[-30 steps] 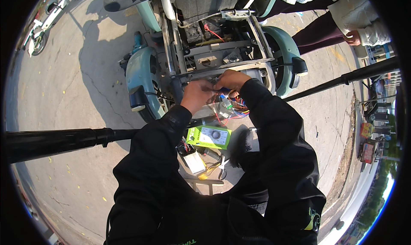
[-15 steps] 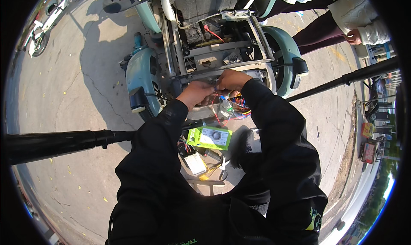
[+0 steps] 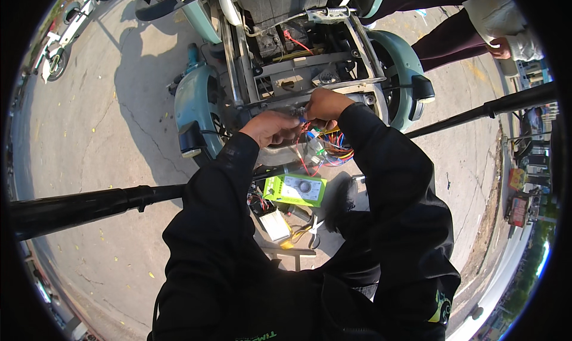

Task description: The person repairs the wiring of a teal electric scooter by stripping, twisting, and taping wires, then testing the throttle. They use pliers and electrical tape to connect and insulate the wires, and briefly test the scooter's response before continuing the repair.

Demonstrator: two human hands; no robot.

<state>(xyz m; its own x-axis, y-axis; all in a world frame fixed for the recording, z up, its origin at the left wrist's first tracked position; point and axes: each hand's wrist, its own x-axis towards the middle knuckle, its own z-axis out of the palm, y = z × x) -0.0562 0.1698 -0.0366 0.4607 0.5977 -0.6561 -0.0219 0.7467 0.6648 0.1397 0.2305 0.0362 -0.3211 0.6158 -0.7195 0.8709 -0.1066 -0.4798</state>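
Observation:
My left hand [image 3: 269,128] and my right hand [image 3: 326,107] meet at the rear of a three-wheeled vehicle's open metal frame [image 3: 307,95]. Fingers on both sides are closed in a pinch around something small among the wires. A bluish bit shows between the fingertips, too small to name. Just below my right hand hangs a bundle of coloured wires [image 3: 338,153], with a blue and a clear-green connector [image 3: 316,145] in it. A thin red wire loops down beside my left fingers.
A lime-green box [image 3: 295,190] lies on the ground, near a white-and-black wired unit [image 3: 274,226] and pliers [image 3: 314,231]. Teal fenders [image 3: 196,100] flank the frame. Black poles [image 3: 98,207] stretch to both sides. Another person's hand [image 3: 499,48] shows at upper right.
My hands stay together at the frame, with the left wrist and the fingertips shifted slightly. The whole view has tilted a little; the things on the ground lie as before.

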